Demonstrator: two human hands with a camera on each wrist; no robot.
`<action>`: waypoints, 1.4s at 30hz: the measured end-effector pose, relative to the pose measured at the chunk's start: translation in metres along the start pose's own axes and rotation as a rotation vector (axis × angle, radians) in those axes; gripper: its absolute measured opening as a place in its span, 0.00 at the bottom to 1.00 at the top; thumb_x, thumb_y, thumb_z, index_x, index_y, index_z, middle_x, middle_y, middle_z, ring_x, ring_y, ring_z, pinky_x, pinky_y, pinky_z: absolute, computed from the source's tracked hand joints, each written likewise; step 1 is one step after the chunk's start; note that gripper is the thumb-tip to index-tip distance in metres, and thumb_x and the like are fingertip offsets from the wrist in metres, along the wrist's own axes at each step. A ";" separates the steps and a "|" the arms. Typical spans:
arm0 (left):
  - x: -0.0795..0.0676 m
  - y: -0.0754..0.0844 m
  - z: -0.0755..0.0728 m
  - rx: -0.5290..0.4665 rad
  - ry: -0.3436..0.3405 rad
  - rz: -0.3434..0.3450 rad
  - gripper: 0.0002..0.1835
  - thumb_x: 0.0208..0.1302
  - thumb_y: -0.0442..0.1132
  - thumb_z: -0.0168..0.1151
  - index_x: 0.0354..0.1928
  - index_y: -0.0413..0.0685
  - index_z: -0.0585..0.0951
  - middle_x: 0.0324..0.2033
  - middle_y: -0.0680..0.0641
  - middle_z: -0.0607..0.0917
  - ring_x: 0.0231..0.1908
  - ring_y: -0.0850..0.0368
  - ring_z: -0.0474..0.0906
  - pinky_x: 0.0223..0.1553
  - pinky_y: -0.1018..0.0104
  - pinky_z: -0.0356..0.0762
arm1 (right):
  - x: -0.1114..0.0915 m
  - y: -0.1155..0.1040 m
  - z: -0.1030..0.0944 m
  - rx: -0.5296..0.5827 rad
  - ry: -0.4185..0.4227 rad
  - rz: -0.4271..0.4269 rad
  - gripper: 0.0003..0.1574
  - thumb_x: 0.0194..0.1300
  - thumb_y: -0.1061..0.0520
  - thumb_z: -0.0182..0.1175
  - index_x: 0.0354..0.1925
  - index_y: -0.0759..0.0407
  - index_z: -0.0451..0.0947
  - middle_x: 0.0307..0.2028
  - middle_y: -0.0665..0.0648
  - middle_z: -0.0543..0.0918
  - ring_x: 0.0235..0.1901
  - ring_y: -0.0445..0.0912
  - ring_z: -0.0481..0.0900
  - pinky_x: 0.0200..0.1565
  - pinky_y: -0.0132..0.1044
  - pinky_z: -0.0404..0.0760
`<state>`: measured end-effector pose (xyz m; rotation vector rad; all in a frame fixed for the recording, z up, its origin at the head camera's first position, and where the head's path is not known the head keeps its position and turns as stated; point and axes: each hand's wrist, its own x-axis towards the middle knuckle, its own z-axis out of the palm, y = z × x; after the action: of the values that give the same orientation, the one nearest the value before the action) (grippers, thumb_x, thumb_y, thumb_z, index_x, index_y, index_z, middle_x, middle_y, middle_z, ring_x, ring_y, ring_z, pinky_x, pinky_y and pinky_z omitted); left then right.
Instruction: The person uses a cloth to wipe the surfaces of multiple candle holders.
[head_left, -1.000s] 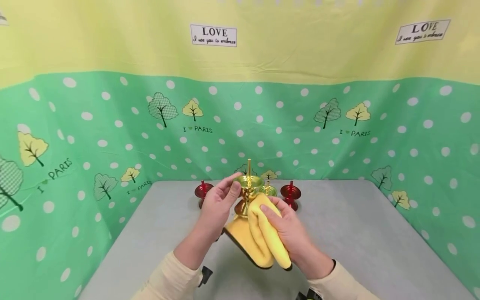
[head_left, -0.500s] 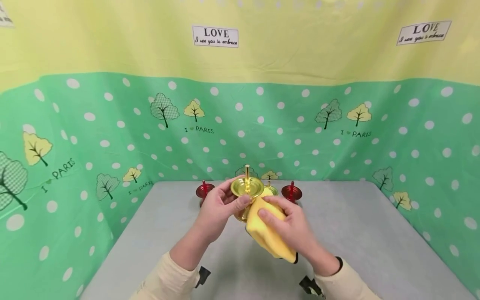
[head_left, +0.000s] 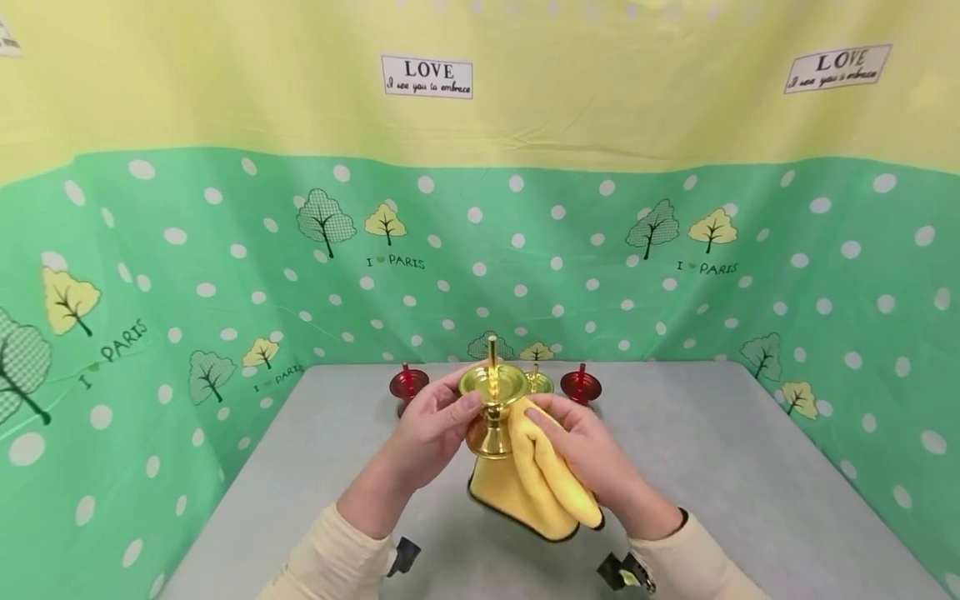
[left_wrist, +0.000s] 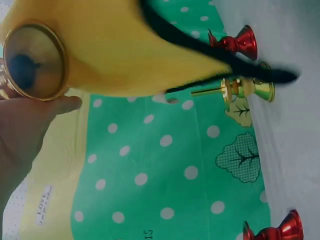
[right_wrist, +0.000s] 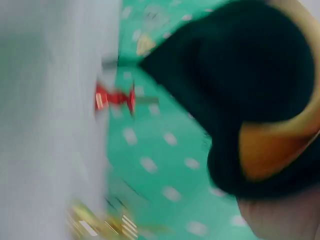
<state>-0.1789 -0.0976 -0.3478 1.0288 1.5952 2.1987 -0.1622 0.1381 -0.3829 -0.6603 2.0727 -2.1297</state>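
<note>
Fingers of our left hand (head_left: 427, 433), seen from the head, are bent around a gold candle holder (head_left: 489, 440) on its left side, the thumb pressed just below the shallow dish and the other fingers partly hidden behind it. We have this holder raised over the grey table (head_left: 300, 508), roughly upright, its thin spike pointing up. Our right hand (head_left: 588, 450) pinches a folded yellow cloth (head_left: 543, 487), the gap between thumb and fingers filled by the folds. Their tips are just beside the holder's right side, where the cloth comes up under the dish, and its dark-edged lower part hangs below the base. Beyond our hands, a second gold holder (head_left: 542, 383) stands between a left red holder (head_left: 408, 383) and a right red holder (head_left: 581, 387).

From the left wrist, with everything turned sideways, we look into the hollow base of the raised holder, our left hand close against it. One digit's end juts just past the base; which digit, we cannot tell. The cloth spreads right beside it.

From the right wrist, the blurred cloth looms large over our grip, so we cannot tell there how the fingers lie.
</note>
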 end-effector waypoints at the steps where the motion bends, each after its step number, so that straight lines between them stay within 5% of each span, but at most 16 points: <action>1: -0.001 -0.001 0.000 -0.002 -0.011 0.000 0.33 0.82 0.38 0.51 0.80 0.26 0.57 0.62 0.54 0.83 0.60 0.64 0.81 0.63 0.73 0.79 | 0.000 0.001 0.000 0.138 -0.041 0.089 0.17 0.83 0.48 0.57 0.63 0.51 0.79 0.44 0.46 0.89 0.39 0.36 0.89 0.43 0.28 0.88; 3: -0.002 -0.004 0.001 0.021 0.007 -0.019 0.33 0.83 0.38 0.49 0.81 0.27 0.56 0.66 0.51 0.81 0.63 0.65 0.79 0.66 0.74 0.77 | -0.001 0.004 0.002 0.335 -0.101 0.199 0.17 0.86 0.46 0.52 0.64 0.48 0.75 0.47 0.46 0.90 0.44 0.36 0.89 0.49 0.28 0.88; 5: -0.002 -0.006 0.003 0.103 0.123 -0.044 0.32 0.84 0.41 0.50 0.81 0.32 0.60 0.68 0.47 0.80 0.64 0.65 0.79 0.66 0.75 0.76 | -0.002 0.007 0.007 0.419 -0.089 0.220 0.16 0.86 0.47 0.51 0.64 0.48 0.72 0.47 0.45 0.89 0.46 0.36 0.90 0.52 0.29 0.88; 10: -0.002 -0.012 0.012 0.320 0.492 -0.086 0.30 0.80 0.47 0.62 0.77 0.43 0.72 0.69 0.39 0.82 0.69 0.52 0.79 0.71 0.65 0.77 | 0.001 0.008 0.022 0.323 0.222 0.182 0.23 0.82 0.49 0.60 0.65 0.56 0.70 0.47 0.51 0.89 0.43 0.41 0.91 0.47 0.34 0.90; 12: -0.002 -0.015 0.016 0.376 0.534 -0.085 0.34 0.76 0.47 0.67 0.78 0.43 0.71 0.67 0.38 0.83 0.69 0.46 0.80 0.68 0.62 0.81 | 0.002 0.008 0.026 0.243 0.343 0.179 0.26 0.79 0.49 0.64 0.66 0.58 0.70 0.48 0.54 0.88 0.42 0.43 0.91 0.45 0.35 0.90; 16: 0.000 -0.018 0.027 0.449 0.552 -0.098 0.48 0.65 0.52 0.78 0.81 0.43 0.66 0.64 0.42 0.85 0.61 0.47 0.84 0.56 0.68 0.87 | -0.005 0.014 0.031 0.037 0.409 0.095 0.26 0.75 0.50 0.69 0.64 0.55 0.75 0.48 0.60 0.86 0.38 0.45 0.90 0.40 0.37 0.90; 22: 0.004 -0.005 0.030 0.338 0.509 -0.127 0.42 0.65 0.44 0.79 0.77 0.47 0.71 0.62 0.41 0.85 0.55 0.53 0.86 0.51 0.71 0.88 | -0.014 0.025 0.016 -0.398 0.287 -0.301 0.19 0.68 0.60 0.73 0.56 0.54 0.84 0.37 0.58 0.86 0.25 0.39 0.82 0.25 0.36 0.85; 29: 0.007 0.002 0.022 0.284 0.348 -0.187 0.42 0.66 0.39 0.78 0.79 0.45 0.69 0.67 0.36 0.82 0.56 0.53 0.86 0.53 0.68 0.88 | -0.005 0.015 -0.002 -0.563 0.267 -0.290 0.14 0.72 0.51 0.70 0.54 0.47 0.88 0.34 0.51 0.88 0.25 0.35 0.81 0.27 0.30 0.82; 32: 0.007 -0.001 0.018 0.287 0.337 -0.201 0.42 0.67 0.42 0.76 0.79 0.42 0.69 0.66 0.33 0.81 0.54 0.55 0.85 0.51 0.69 0.88 | -0.010 0.016 0.004 -0.776 0.258 -0.521 0.16 0.69 0.48 0.74 0.53 0.50 0.89 0.38 0.51 0.93 0.31 0.38 0.88 0.33 0.30 0.87; 34: 0.006 -0.001 0.015 0.276 0.321 -0.194 0.44 0.66 0.46 0.77 0.79 0.40 0.69 0.66 0.32 0.81 0.54 0.55 0.84 0.51 0.69 0.87 | -0.011 0.016 0.005 -0.822 0.245 -0.654 0.18 0.67 0.51 0.76 0.53 0.54 0.89 0.41 0.54 0.94 0.34 0.41 0.90 0.36 0.30 0.88; 35: 0.005 0.000 0.013 0.271 0.306 -0.182 0.44 0.66 0.48 0.77 0.79 0.40 0.69 0.65 0.32 0.82 0.54 0.55 0.83 0.52 0.69 0.87 | -0.010 0.016 0.004 -0.800 0.236 -0.648 0.17 0.66 0.52 0.76 0.52 0.54 0.89 0.42 0.53 0.94 0.35 0.41 0.90 0.36 0.30 0.88; 37: 0.004 0.001 0.009 0.250 0.270 -0.159 0.47 0.64 0.53 0.77 0.79 0.39 0.68 0.64 0.34 0.82 0.56 0.56 0.82 0.54 0.70 0.86 | -0.006 0.014 -0.001 -0.613 0.159 -0.482 0.16 0.70 0.53 0.74 0.54 0.55 0.88 0.40 0.52 0.92 0.32 0.40 0.89 0.34 0.29 0.87; 42: 0.004 0.001 0.006 0.198 0.165 -0.163 0.54 0.63 0.61 0.75 0.81 0.38 0.64 0.64 0.40 0.82 0.58 0.59 0.82 0.60 0.70 0.83 | -0.002 0.011 -0.011 0.094 -0.001 0.148 0.24 0.82 0.48 0.59 0.66 0.60 0.75 0.43 0.49 0.90 0.37 0.39 0.90 0.42 0.31 0.90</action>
<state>-0.1777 -0.0909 -0.3446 0.7495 1.9273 2.0968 -0.1672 0.1476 -0.3939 -0.4811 1.9413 -2.1274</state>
